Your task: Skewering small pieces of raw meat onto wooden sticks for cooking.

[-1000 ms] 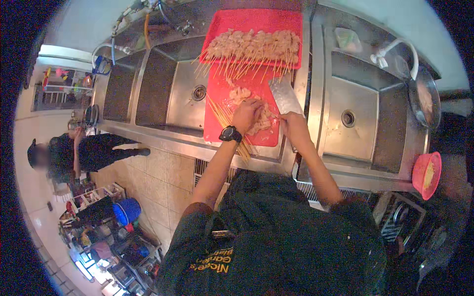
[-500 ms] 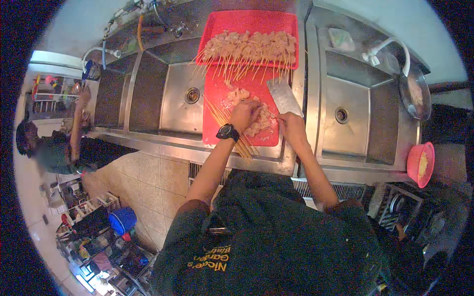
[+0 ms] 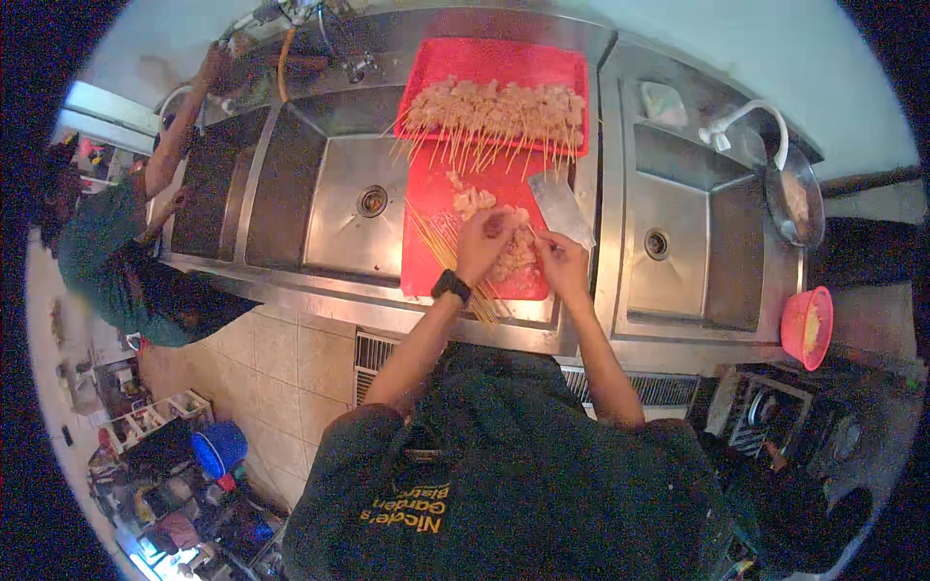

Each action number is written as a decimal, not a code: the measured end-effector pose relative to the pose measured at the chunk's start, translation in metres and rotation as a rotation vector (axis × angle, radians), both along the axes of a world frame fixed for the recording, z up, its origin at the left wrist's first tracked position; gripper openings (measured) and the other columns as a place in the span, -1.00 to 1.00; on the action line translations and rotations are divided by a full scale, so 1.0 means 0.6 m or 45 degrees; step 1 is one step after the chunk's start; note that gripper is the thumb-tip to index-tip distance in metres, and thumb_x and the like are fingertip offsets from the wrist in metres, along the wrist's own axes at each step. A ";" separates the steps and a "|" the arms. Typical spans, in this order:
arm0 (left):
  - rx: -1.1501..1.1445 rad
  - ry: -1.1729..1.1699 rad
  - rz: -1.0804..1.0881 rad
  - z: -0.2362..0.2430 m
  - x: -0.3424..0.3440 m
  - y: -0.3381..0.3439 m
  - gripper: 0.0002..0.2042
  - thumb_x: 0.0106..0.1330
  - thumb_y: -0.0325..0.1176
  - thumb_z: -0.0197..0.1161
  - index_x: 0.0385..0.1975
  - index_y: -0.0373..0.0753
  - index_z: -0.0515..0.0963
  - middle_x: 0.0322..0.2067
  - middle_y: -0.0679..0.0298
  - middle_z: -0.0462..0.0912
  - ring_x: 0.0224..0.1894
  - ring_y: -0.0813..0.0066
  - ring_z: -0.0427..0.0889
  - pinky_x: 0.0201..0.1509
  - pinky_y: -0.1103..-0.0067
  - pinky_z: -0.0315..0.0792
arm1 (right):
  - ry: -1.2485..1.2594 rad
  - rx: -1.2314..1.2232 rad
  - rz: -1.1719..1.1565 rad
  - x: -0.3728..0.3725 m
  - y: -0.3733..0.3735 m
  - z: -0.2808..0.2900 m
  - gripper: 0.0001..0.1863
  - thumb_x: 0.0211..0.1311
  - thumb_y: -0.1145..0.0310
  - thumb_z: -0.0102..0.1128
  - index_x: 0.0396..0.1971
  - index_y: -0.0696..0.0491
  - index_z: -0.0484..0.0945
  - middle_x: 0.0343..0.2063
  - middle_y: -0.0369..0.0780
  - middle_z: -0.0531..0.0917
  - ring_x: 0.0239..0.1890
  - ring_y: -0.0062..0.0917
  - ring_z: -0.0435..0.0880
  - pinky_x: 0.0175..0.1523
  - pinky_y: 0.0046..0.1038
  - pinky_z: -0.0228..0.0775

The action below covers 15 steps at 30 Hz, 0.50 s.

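On the red cutting board [image 3: 418,281], my left hand [image 3: 480,243] is closed around a piece of pale raw meat beside more chopped pieces [image 3: 515,266]. My right hand [image 3: 564,263] pinches a thin wooden skewer [image 3: 535,232], its tip at my left fingers. Loose skewers [image 3: 432,242] lie left of the meat, partly under my left wrist. A wide cleaver blade [image 3: 560,201] rests at the board's upper right. Above, a red tray [image 3: 494,56] holds several rows of threaded meat skewers [image 3: 494,108].
Steel sinks [image 3: 344,232] flank the board. A faucet [image 3: 775,121], pan [image 3: 799,203] and pink bowl [image 3: 804,327] are at the right. A co-worker [image 3: 107,247] reaches toward pipes at upper left. A blue bucket [image 3: 218,447] and cluttered racks stand below.
The co-worker has moved up to the left sink, an arm now raised to the pipes. My hands stay over the meat with only slight shifts; the view has moved a little.
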<state>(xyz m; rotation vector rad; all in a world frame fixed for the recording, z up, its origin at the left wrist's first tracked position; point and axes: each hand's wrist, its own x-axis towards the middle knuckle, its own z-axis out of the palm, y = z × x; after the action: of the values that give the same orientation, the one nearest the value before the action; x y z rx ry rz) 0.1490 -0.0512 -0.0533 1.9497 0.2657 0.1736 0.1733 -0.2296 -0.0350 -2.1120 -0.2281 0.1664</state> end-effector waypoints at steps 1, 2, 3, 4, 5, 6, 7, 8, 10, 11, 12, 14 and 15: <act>-0.195 -0.072 0.060 0.005 -0.002 -0.009 -0.69 0.29 -0.22 0.29 -0.09 -0.30 0.59 -0.20 0.16 0.67 -0.16 0.36 0.67 -0.09 0.52 0.55 | 0.047 0.144 -0.057 -0.003 0.000 -0.001 -0.81 0.19 0.40 0.30 -0.22 0.13 0.69 -0.42 -0.11 0.72 -0.49 -0.55 0.65 -0.35 -0.51 0.47; -0.390 -0.143 0.119 0.011 -0.003 -0.018 -0.65 0.32 -0.21 0.28 -0.03 -0.32 0.56 -0.18 0.20 0.66 -0.17 0.43 0.66 -0.09 0.56 0.55 | 0.093 0.288 -0.112 -0.007 -0.002 -0.001 -0.80 0.15 0.39 0.34 -0.22 0.11 0.69 -0.46 -0.11 0.71 -0.52 -0.57 0.64 -0.39 -0.52 0.46; -0.395 -0.146 0.126 0.019 -0.010 -0.023 -0.65 0.32 -0.21 0.28 -0.03 -0.32 0.56 -0.18 0.20 0.66 -0.17 0.43 0.66 -0.09 0.56 0.55 | 0.091 0.283 -0.105 -0.017 0.004 0.011 -0.80 0.15 0.39 0.34 -0.22 0.11 0.69 -0.46 -0.11 0.71 -0.52 -0.57 0.64 -0.39 -0.52 0.46; -0.738 0.010 0.148 0.029 -0.012 -0.029 -0.64 0.35 -0.20 0.26 0.00 -0.31 0.53 -0.16 0.23 0.65 -0.18 0.46 0.65 -0.09 0.56 0.56 | 0.120 0.403 -0.132 -0.027 0.014 0.033 -0.78 0.14 0.42 0.34 -0.19 0.11 0.69 -0.51 -0.18 0.70 -0.55 -0.64 0.59 -0.42 -0.56 0.42; -1.081 0.168 0.165 0.039 -0.015 -0.035 -0.63 0.37 -0.19 0.23 0.04 -0.31 0.50 -0.15 0.26 0.64 -0.19 0.49 0.64 -0.09 0.56 0.56 | 0.148 0.523 -0.157 -0.036 0.022 0.047 -0.76 0.14 0.44 0.35 -0.17 0.11 0.68 -0.56 -0.24 0.68 -0.57 -0.72 0.54 -0.45 -0.60 0.37; -1.090 0.161 0.161 0.047 -0.016 -0.044 -0.63 0.37 -0.19 0.23 0.04 -0.31 0.50 -0.15 0.26 0.64 -0.19 0.49 0.64 -0.09 0.56 0.56 | 0.140 0.515 -0.156 -0.043 0.021 0.050 -0.76 0.14 0.44 0.35 -0.17 0.11 0.68 -0.56 -0.24 0.68 -0.57 -0.72 0.54 -0.45 -0.60 0.37; -1.292 0.133 0.195 0.055 -0.018 -0.054 -0.65 0.38 -0.17 0.22 0.03 -0.27 0.51 -0.17 0.28 0.65 -0.20 0.52 0.64 -0.13 0.59 0.55 | 0.148 0.435 -0.141 -0.049 0.021 0.054 -0.77 0.20 0.45 0.29 -0.14 0.15 0.66 -0.45 -0.26 0.70 -0.51 -0.74 0.54 -0.40 -0.64 0.39; -1.495 0.104 0.227 0.063 -0.020 -0.058 -0.66 0.38 -0.15 0.21 0.02 -0.23 0.52 -0.18 0.30 0.66 -0.21 0.55 0.63 -0.16 0.61 0.54 | 0.155 0.356 -0.127 -0.055 0.021 0.058 -0.77 0.26 0.45 0.24 -0.10 0.19 0.64 -0.34 -0.29 0.71 -0.46 -0.77 0.55 -0.36 -0.68 0.41; -1.357 0.137 0.190 0.078 -0.031 -0.054 -0.67 0.39 -0.15 0.20 0.02 -0.23 0.51 -0.17 0.30 0.64 -0.19 0.53 0.63 -0.15 0.60 0.54 | 0.085 0.352 -0.141 -0.074 0.031 0.066 -0.76 0.24 0.47 0.25 -0.10 0.15 0.65 -0.40 -0.29 0.70 -0.49 -0.78 0.52 -0.42 -0.65 0.34; -1.211 0.171 0.155 0.086 -0.034 -0.053 -0.67 0.40 -0.16 0.18 0.01 -0.23 0.50 -0.16 0.29 0.63 -0.16 0.51 0.62 -0.13 0.60 0.54 | 0.017 0.356 -0.157 -0.081 0.037 0.069 -0.75 0.22 0.48 0.26 -0.09 0.10 0.65 -0.47 -0.29 0.68 -0.52 -0.79 0.49 -0.48 -0.62 0.27; -1.216 0.160 0.154 0.084 -0.035 -0.051 -0.67 0.40 -0.16 0.18 0.01 -0.23 0.50 -0.16 0.29 0.63 -0.16 0.51 0.62 -0.13 0.60 0.54 | -0.063 0.324 -0.157 -0.085 0.046 0.071 -0.75 0.23 0.45 0.24 -0.09 0.11 0.65 -0.35 -0.23 0.72 -0.43 -0.71 0.59 -0.39 -0.59 0.39; -1.495 0.097 0.252 0.082 -0.034 -0.048 -0.64 0.42 -0.15 0.16 0.02 -0.30 0.47 -0.13 0.22 0.62 -0.10 0.47 0.63 -0.04 0.53 0.54 | -0.119 0.368 -0.131 -0.090 0.054 0.076 -0.75 0.23 0.44 0.25 -0.09 0.12 0.65 -0.30 -0.20 0.73 -0.38 -0.64 0.63 -0.33 -0.56 0.44; -1.500 0.089 0.253 0.082 -0.033 -0.047 -0.64 0.42 -0.15 0.16 0.02 -0.30 0.47 -0.13 0.22 0.62 -0.10 0.47 0.63 -0.04 0.53 0.54 | -0.162 0.416 -0.111 -0.093 0.060 0.086 -0.74 0.22 0.42 0.26 -0.09 0.12 0.65 -0.25 -0.16 0.73 -0.33 -0.58 0.68 -0.28 -0.54 0.49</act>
<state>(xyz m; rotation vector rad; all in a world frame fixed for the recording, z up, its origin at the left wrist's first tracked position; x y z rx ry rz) 0.1292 -0.0793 -0.0043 0.7601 0.4733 0.0470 0.1175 -0.1936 0.0165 -1.8047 -0.2221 -0.0548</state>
